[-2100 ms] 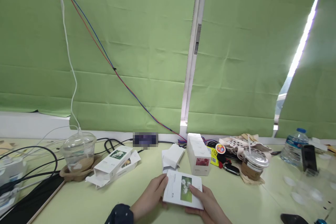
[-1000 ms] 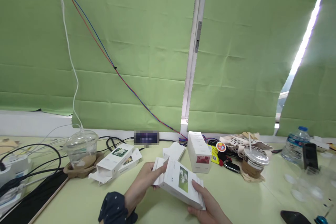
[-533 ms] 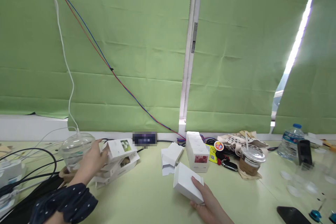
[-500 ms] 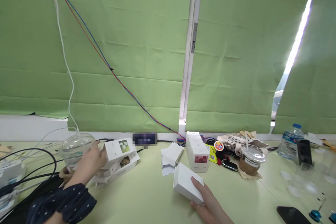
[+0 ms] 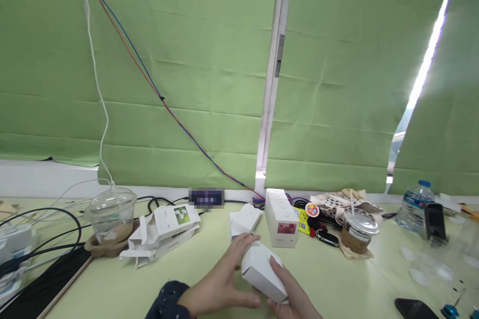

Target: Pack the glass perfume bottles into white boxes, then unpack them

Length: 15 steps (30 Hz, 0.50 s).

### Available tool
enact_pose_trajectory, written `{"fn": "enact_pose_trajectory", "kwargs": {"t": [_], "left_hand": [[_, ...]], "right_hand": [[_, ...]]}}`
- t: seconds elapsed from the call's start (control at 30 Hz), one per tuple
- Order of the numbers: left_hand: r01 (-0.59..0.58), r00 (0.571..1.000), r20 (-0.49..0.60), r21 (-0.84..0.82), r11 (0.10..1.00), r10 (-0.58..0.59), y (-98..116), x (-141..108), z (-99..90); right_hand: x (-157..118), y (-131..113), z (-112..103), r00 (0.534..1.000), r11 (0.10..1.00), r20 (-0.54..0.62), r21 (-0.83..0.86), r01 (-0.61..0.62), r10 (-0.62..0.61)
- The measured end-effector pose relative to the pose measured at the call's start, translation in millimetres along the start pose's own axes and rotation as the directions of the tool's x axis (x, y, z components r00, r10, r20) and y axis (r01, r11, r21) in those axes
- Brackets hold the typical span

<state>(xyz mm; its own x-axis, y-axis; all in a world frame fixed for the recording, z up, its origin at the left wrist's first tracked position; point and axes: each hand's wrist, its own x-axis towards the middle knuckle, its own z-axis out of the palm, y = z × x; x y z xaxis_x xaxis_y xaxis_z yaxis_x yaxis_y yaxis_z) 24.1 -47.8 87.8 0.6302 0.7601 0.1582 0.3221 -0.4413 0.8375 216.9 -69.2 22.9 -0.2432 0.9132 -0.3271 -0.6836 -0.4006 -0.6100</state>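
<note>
A small white carton is tilted above the table's front middle, with my right hand wrapped round its lower right side. My left hand reaches in from the left, thumb and fingers apart. Its fingertips are by the carton's upper left end; whether they touch it I cannot tell. Behind the carton lie a loose white carton and a row of upright white boxes, the front one bearing a red picture. Opened white cartons are piled to the left, the top one with a flower picture.
At the left stand a clear plastic cup in a brown holder, dark cables and a black flat device. An iced drink, keys, a water bottle and a dark phone are on the right.
My left hand has left the piled cartons and come right, beside the carton in my right hand. The top piled carton has shifted right. The held carton has dropped slightly.
</note>
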Motion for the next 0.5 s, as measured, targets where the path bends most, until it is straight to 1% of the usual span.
{"fn": "enact_pose_trajectory", "kwargs": {"t": [0.07, 0.13, 0.17, 0.27, 0.33, 0.5], "left_hand": [[-0.017, 0.998, -0.054, -0.093, 0.996, 0.012, 1.3, 1.1, 10.9], [-0.034, 0.992, -0.123, -0.137, 0.990, 0.017, 5.6, 1.5, 9.1], [-0.039, 0.990, -0.136, -0.147, 0.988, 0.019, 8.7, 1.3, 5.2], [-0.050, 0.991, -0.128, -0.142, 0.989, 0.032, 19.8, -0.9, -8.7], [-0.061, 0.993, -0.113, -0.123, 0.991, 0.047, 26.2, -3.1, -14.2], [-0.060, 0.989, -0.142, -0.075, 0.995, 0.049, 32.1, -5.5, -14.8]], "right_hand": [[-1.6, 0.1, -0.1, 0.998, 0.999, 0.047, 0.015, -0.048, 0.047], [-1.6, 0.0, -1.1, 0.993, 0.996, 0.080, 0.019, -0.085, 0.083], [-0.9, 0.0, -1.8, 0.992, 0.995, 0.083, 0.014, -0.094, 0.093], [2.6, 1.8, -3.6, 0.996, 0.998, 0.064, -0.017, -0.060, 0.061], [5.4, 4.8, -4.8, 0.998, 0.999, 0.055, -0.029, -0.027, 0.029], [12.7, 12.9, -10.5, 0.999, 1.000, -0.041, -0.029, -0.007, 0.005]]}}
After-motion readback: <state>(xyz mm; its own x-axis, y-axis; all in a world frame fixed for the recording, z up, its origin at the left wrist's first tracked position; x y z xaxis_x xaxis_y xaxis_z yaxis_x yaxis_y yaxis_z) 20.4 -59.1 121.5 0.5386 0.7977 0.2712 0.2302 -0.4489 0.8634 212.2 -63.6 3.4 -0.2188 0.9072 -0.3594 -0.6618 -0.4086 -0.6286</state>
